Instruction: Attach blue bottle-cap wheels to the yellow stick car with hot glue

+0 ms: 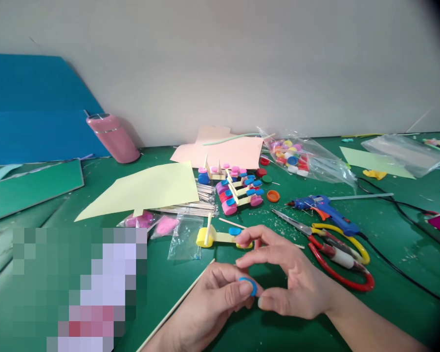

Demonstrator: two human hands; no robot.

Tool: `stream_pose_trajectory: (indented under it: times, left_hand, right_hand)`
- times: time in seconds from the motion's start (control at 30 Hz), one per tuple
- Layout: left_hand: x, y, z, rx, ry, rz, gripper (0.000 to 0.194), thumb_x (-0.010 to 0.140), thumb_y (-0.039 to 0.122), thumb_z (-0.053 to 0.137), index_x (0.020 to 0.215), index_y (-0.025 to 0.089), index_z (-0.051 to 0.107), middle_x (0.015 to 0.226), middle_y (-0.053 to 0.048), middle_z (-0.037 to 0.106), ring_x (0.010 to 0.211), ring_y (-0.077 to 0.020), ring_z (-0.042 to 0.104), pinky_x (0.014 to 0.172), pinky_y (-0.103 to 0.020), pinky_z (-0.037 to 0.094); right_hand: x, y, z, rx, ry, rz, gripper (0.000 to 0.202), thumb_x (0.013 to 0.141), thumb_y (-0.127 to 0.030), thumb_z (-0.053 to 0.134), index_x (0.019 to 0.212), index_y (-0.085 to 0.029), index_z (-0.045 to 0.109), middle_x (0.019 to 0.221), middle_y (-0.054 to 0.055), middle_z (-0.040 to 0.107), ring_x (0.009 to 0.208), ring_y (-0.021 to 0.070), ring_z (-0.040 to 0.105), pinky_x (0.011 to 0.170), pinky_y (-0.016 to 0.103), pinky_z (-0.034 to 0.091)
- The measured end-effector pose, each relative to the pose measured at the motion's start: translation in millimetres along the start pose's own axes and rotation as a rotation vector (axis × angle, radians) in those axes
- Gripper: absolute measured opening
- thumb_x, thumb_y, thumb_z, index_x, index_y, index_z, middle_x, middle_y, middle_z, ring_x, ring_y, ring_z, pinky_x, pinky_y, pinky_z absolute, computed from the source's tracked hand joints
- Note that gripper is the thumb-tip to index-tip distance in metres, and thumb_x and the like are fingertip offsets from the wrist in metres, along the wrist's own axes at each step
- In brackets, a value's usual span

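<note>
My left hand (227, 293) pinches a small flat piece of blue modelling clay (248, 286) between thumb and forefinger. Close on its right, my right hand (289, 274) has thumb and fingers apart with nothing between them. The right fingertips overlap the near end of a small model (223, 237) on the table, with yellow wheels, a pale wooden stick body and a blue pad. Behind it stand several similar models (238, 190) in pink, red, purple and blue. A thin wooden stick (176, 307) lies along my left wrist, partly hidden by it.
To the right lie scissors (337, 254) with red and yellow handles and a blue glue gun (320, 208) with its cord. A bag of bottle caps (297, 154), pale yellow paper (150, 188), pink paper (220, 149) and a pink tumbler (113, 137) are farther back. Pixelation covers the lower left.
</note>
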State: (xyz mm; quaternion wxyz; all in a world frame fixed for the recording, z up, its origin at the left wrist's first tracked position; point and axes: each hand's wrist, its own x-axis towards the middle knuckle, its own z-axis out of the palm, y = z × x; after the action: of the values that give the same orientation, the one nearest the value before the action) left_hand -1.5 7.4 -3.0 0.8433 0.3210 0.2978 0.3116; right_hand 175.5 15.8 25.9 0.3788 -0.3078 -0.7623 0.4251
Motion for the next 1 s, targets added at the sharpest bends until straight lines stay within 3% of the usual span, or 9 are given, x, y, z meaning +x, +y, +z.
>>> stream_pose_trajectory:
  times: [0.3,0.47,0.77,1.0]
  left_hand:
    - [-4.2,4.1,1.6,0.081,-0.144,-0.034,0.022,0.062,0.035,0.07,0.059,0.013,0.067,0.056,-0.001,0.05,0.055,-0.0114,0.04,0.055,-0.026,0.027]
    - [-5.0,5.7,1.9,0.133,-0.166,-0.071,0.028,0.057,0.04,0.071,0.054,0.014,0.062,0.053,0.0,0.046,0.054,-0.0117,0.037,0.053,-0.026,0.023]
    - [-1.3,0.7,-1.9,0.019,-0.103,-0.032,0.023,0.063,0.035,0.071,0.059,0.013,0.067,0.052,0.001,0.046,0.052,-0.0093,0.035,0.051,-0.025,0.023]
    - [1.3,1.9,3.3,-0.159,0.002,0.053,0.026,0.068,0.038,0.067,0.06,0.013,0.068,0.052,0.002,0.046,0.054,-0.0087,0.039,0.054,-0.022,0.031]
  right_hand:
    - [-0.6,-9.7,-1.2,-0.051,-0.128,-0.007,0.04,0.075,-0.039,0.061,0.108,-0.017,0.062,0.119,0.008,0.045,0.108,0.0193,0.046,0.094,0.029,0.037]
    - [-0.2,-14.5,-1.1,-0.043,-0.205,0.022,0.037,0.072,-0.035,0.064,0.106,-0.018,0.063,0.122,0.006,0.043,0.107,0.0181,0.048,0.092,0.027,0.038]
    - [0.3,-8.8,-0.7,-0.032,-0.123,0.005,0.032,0.065,-0.024,0.071,0.096,-0.015,0.065,0.117,0.008,0.047,0.109,0.0183,0.047,0.091,0.026,0.038]
    - [-1.4,2.2,2.5,-0.166,0.085,-0.073,0.031,0.067,-0.031,0.071,0.093,-0.018,0.063,0.115,0.008,0.047,0.103,0.0196,0.049,0.085,0.029,0.041]
